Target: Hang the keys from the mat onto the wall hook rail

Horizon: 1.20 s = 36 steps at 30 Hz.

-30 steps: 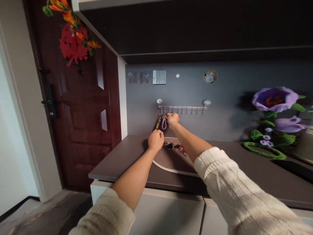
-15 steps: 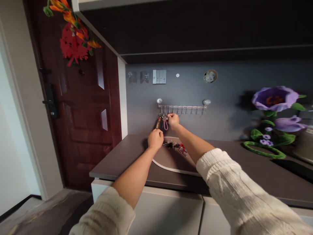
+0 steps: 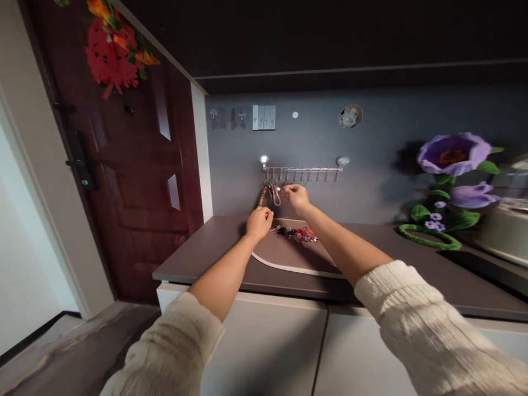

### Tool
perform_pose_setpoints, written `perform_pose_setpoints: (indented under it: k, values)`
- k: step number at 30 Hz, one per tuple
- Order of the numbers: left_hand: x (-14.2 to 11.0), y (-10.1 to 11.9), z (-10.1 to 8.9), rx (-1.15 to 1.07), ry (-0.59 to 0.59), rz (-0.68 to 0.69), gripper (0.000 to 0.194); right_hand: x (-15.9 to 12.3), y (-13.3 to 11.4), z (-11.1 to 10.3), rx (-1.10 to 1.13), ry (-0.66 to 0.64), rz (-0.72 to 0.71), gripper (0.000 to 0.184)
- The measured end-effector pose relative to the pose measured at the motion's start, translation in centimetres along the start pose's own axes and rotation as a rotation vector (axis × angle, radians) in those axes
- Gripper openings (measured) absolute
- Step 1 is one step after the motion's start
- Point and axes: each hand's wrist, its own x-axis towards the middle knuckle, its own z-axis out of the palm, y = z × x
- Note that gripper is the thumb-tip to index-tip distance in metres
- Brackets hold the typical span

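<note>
My right hand (image 3: 297, 199) is just right of the hanging keys, fingers loosely curled and slightly apart, with nothing visible in them. A pink loop strap (image 3: 276, 197) with keys hangs at the left end of a clear hook rail (image 3: 303, 170). Beside it hangs a brown and gold lettered keychain strap (image 3: 263, 197). My left hand (image 3: 259, 222) is closed just below that strap; whether its fingers grip the strap's lower end or anything else is hidden. Between my arms, several keys with black and red parts (image 3: 303, 235) lie on a brown mat with a pale rim (image 3: 289, 269).
A dark cabinet (image 3: 330, 38) overhangs the counter (image 3: 193, 247). Purple knitted flowers (image 3: 454, 157) with a green ring base stand at the right, near a pale round container (image 3: 505, 231). A dark red door (image 3: 136, 209) is at the left. Switches (image 3: 264, 117) sit on the wall.
My right hand has let go of the pink strap and drawn back to the right, leaving it hanging. The left hand stays below the brown strap. The whole view has shifted slightly.
</note>
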Motion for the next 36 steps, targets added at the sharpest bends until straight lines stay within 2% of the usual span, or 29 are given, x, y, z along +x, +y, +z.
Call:
perform_pose_setpoints:
  k: [3,7,11,16,20,25,36]
  values:
    - [0.0,-0.2,0.3,-0.022,-0.043,0.070,0.019,-2.0,0.3,-1.1,0.041,-0.058,0.039,0.008]
    - [-0.2,-0.3,0.7,-0.038,-0.136,0.153,0.018,-4.4,1.3,-2.6,-0.035,-0.113,0.027,0.007]
    - [-0.3,-0.2,0.9,0.022,-0.231,0.210,0.018,-6.2,2.4,-3.9,-0.229,-0.171,-0.053,0.009]
    - [-0.6,0.1,1.1,0.138,-0.310,0.287,0.021,-7.3,2.7,-5.0,-0.577,-0.246,-0.169,0.011]
    - [-0.8,0.6,1.0,0.231,-0.349,0.319,0.023,-7.4,2.5,-5.3,-0.766,-0.317,-0.258,0.017]
    - [-0.8,1.2,1.0,0.329,-0.379,0.339,0.025,-7.3,2.5,-4.9,-0.913,-0.352,-0.261,0.022]
    - [-0.8,1.3,1.0,0.425,-0.393,0.357,0.029,-7.2,2.5,-4.0,-1.028,-0.424,-0.283,0.023]
